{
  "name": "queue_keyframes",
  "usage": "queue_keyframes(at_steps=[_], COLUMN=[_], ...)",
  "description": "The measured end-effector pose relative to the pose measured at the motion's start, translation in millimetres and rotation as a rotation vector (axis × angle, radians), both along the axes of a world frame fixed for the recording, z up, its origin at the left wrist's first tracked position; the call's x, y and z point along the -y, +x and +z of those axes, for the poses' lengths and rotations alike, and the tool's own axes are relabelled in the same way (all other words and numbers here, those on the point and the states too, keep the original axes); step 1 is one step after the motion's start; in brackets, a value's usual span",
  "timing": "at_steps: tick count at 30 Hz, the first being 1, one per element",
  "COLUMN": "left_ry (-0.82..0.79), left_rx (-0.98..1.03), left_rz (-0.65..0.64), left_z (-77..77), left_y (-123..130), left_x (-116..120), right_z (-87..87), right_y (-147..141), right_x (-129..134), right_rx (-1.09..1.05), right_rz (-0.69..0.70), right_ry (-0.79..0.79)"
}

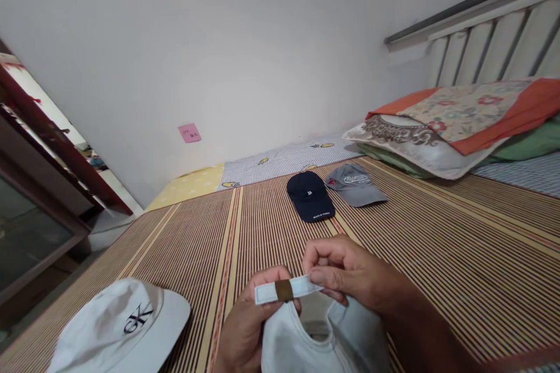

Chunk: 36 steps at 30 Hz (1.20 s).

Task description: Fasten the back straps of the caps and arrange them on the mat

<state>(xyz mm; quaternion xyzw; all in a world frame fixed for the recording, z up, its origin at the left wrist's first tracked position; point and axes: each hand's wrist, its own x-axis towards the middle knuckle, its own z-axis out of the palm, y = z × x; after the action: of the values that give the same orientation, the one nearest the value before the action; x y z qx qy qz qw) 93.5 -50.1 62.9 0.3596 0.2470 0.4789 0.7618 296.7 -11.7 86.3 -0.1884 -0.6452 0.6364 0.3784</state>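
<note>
A pale blue cap is between my hands at the bottom centre, its back opening facing up. Its strap runs through a brown buckle, with the strap's loose end sticking out to the left. My left hand is closed around the cap's edge just beneath the buckle. The thumb and fingers of my right hand pinch the strap on the right side. A white cap with black letters lies on the mat at the lower left.
On the striped mat farther back lie a navy cap and a grey cap, side by side. Pillows are piled at the right, below a radiator. A wall bounds the far side.
</note>
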Motion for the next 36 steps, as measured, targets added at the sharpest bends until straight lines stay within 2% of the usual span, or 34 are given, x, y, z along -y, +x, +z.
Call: queue_keyframes(at_steps=[4, 8, 15, 20, 25, 31, 36], left_ry=[0.024, -0.01, 0.018, 0.091, 0.033, 0.074, 0.047], left_rx=[0.082, 0.06, 0.056, 0.05, 0.06, 0.098, 0.044], left_rz=[-0.05, -0.05, -0.035, -0.036, 0.006, -0.072, -0.083], left_z=[-9.2, -14.4, -9.7, -1.4, -4.6, -14.4, -21.1], left_y=[1, -1, 0, 3, -1, 2, 2], left_x=[-2, -2, -2, -3, -4, -9, -11], right_z=[2.3, 4.6, 0.0, -5.1, -10.9, -16.7, -15.7], right_y=[-2, -3, -2, 10, 25, 26, 14], right_x=[2, 4, 3, -5, -11, -9, -8], right_rx=[0.009, 0.011, 0.027, 0.179, 0.302, 0.022, -0.029], right_rz=[0.002, -0.017, -0.017, 0.078, 0.174, 0.187, 0.18], right_ry=[-0.013, 0.035, 0.011, 0.052, 0.017, -0.134, -0.157])
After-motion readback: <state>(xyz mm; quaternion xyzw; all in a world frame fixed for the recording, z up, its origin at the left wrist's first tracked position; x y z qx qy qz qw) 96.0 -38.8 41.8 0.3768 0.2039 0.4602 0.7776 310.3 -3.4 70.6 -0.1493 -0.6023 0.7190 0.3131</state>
